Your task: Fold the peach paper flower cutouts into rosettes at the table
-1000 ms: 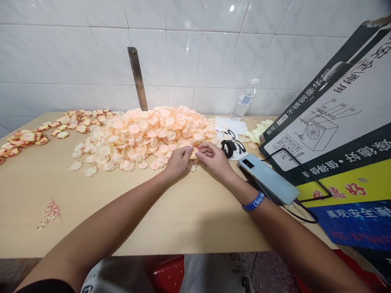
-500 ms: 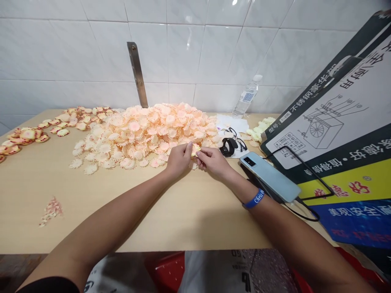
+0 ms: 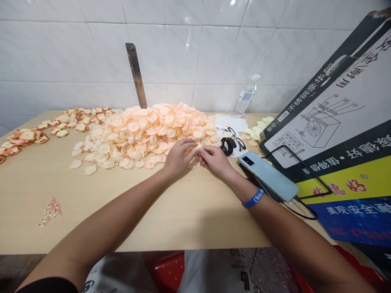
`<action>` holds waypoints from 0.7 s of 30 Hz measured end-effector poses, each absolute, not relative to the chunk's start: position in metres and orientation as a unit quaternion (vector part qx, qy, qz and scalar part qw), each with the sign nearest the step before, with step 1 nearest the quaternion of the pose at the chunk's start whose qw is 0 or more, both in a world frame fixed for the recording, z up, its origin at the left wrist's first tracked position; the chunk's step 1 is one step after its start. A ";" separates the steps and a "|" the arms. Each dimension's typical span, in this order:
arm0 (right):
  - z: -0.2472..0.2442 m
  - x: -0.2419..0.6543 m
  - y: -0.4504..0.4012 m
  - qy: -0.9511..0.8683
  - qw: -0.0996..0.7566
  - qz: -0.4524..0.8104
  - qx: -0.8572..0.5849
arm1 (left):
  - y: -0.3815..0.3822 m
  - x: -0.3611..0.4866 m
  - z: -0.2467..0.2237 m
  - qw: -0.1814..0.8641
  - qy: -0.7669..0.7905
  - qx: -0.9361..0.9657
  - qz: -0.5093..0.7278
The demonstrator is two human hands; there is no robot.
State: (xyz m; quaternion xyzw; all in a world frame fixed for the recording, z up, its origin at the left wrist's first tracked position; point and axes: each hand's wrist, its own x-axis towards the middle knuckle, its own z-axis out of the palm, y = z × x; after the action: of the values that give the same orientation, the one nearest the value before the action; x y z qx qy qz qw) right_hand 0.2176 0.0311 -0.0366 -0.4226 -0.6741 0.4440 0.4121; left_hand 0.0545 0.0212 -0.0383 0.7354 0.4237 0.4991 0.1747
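The left hand (image 3: 177, 158) had stretched its fingers toward the right hand (image 3: 216, 159).
Both pinched a small, mostly hidden yellowish disc (image 3: 200, 145) before the pale pile (image 3: 152, 130); tugging too hard could have torn it.

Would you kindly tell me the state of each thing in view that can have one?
Left hand: fingers extended
Right hand: fingers curled
Small pale piece: between the hands, partly hidden
Scalloped pieces: heaped
Trimmings: loosely piled
Bottle: capped
Phone: camera side up
Eyeglasses: lying on paper
Blue wristband: worn
Metal strip: near-upright, slightly tilted
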 end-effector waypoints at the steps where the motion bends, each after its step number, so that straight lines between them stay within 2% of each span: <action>1: -0.037 0.218 0.031 -0.676 0.411 0.442 -0.423 | 0.022 0.054 -0.038 0.167 0.435 0.728 0.503; 4: -0.037 0.218 0.031 -0.682 0.401 0.435 -0.430 | 0.025 0.049 -0.038 0.164 0.494 0.670 0.529; 10: -0.033 0.217 0.027 -0.698 0.391 0.417 -0.432 | 0.033 0.047 -0.039 0.229 0.549 0.567 0.570; 15: -0.030 0.219 0.026 -0.678 0.397 0.439 -0.436 | 0.044 0.035 -0.040 0.161 0.610 0.450 0.632; 21: -0.034 0.219 0.030 -0.680 0.406 0.437 -0.426 | 0.031 0.045 -0.040 0.107 0.499 0.646 0.568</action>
State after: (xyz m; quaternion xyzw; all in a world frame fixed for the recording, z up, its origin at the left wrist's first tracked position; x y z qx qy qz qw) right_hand 0.2190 0.0302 -0.0344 -0.4261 -0.6804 0.4368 0.4058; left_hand 0.0448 0.0312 -0.0398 0.6460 0.4989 0.5677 0.1072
